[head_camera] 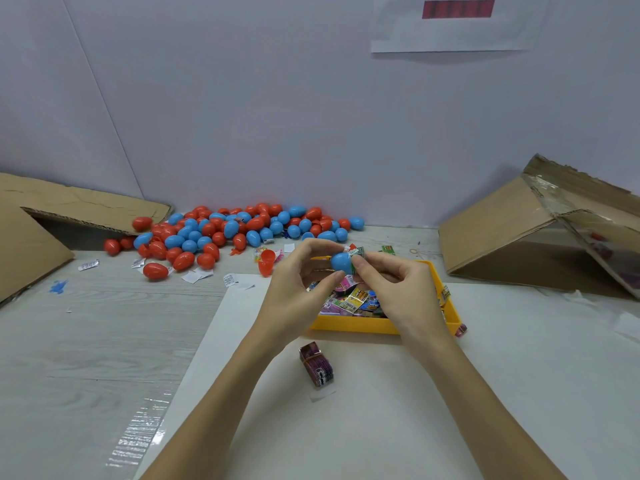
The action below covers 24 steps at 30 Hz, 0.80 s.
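Now: over the yellow tray (349,325), both hands work one blue egg (341,261).
Table (104,341) carries a tipped cardboard box (502,230) at right and a red-and-blue egg pile (225,230) by the wall. The tray holds printed packets. Left hand (298,292) pinches the egg between thumb and fingertips. Right hand (398,292) pinches a green packet (358,253) against the egg's right end. A banded bundle (316,363) lies near the tray's front.

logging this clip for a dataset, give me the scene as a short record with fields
left hand: holds blue plastic egg
right hand: pinches printed paper at the egg's end
below hands: yellow tray of printed packets
back: pile of red and blue eggs by the wall
front: banded card bundle on white sheet
sides: left cardboard box, right cardboard box
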Motion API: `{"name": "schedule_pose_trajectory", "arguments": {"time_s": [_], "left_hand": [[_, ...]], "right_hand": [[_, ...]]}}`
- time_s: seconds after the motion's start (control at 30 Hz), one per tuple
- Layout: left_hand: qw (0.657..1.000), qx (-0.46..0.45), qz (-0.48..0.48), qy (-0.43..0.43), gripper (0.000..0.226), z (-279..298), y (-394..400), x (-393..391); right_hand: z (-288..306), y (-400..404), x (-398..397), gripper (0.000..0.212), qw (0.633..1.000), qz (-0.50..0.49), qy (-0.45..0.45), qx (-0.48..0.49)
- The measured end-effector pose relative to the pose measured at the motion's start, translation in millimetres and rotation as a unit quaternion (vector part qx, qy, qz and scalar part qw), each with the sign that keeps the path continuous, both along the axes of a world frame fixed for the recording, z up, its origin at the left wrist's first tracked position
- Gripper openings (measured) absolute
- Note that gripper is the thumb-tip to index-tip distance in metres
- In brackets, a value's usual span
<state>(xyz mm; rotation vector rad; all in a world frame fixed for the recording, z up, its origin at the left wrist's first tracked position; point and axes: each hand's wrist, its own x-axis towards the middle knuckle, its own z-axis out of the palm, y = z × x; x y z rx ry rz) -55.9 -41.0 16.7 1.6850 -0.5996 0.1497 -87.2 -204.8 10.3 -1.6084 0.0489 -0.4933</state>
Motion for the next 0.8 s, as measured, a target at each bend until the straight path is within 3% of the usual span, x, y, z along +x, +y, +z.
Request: {"name": "schedule_pose_trajectory", "arguments": {"time_s": [0.37,0.6,0.7,0.8], "left_hand": [[1.0,-0.005,0.004,-0.001,0.032,-2,0,1],[0.998,0.002,0.019,-0.054,0.034,-4,1,3],[0.996,0.0,0.035,-0.086,0.035,-6,-2,2],[0.994,-0.004,0.038,-0.106,0.04,-8,-5,-1]], "right_hand": [[1,3,-1,0.031,1.0,-0.016,0.007,-0.024],[3,4,-3,0.042,0.999,-0.004,0.025,-0.028],[6,5,-5,0.044,0.996,0.032,0.054,0.07],[11,5,-7,0.047,0.967,0.103,0.102,0.212]]}}
